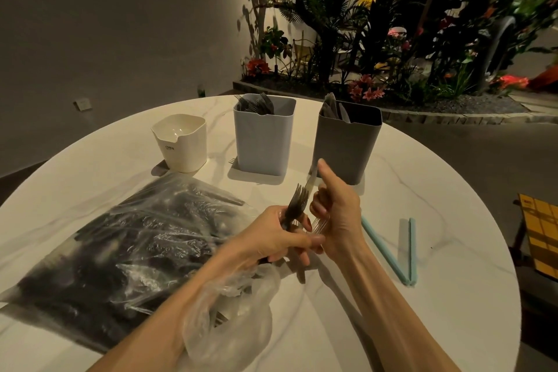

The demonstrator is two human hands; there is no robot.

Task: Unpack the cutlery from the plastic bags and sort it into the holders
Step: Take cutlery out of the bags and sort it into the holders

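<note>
Nearest the camera, a crumpled thin plastic bag (229,320) drapes around the person's left forearm, just above the white marbled bench (422,296). Beyond it the left hand (280,238) curls its fingers round a bunch of dark forks (297,202), tines pointing up and away. Close beside it, the right hand (335,214) is closed with the thumb raised, pinching a clear knife (312,181) that points up toward the holders; a clear fork seems to be in the same grip, though that is hard to tell. To the left lies a large clear bag (120,244) packed with dark cutlery. At the far side stand three holders: a short white holder (184,145), a light blue holder (262,142) with dark forks in it, and a dark grey holder (347,145) with clear cutlery. Two pale blue sticks (404,251) lie to the right in a V.
</note>
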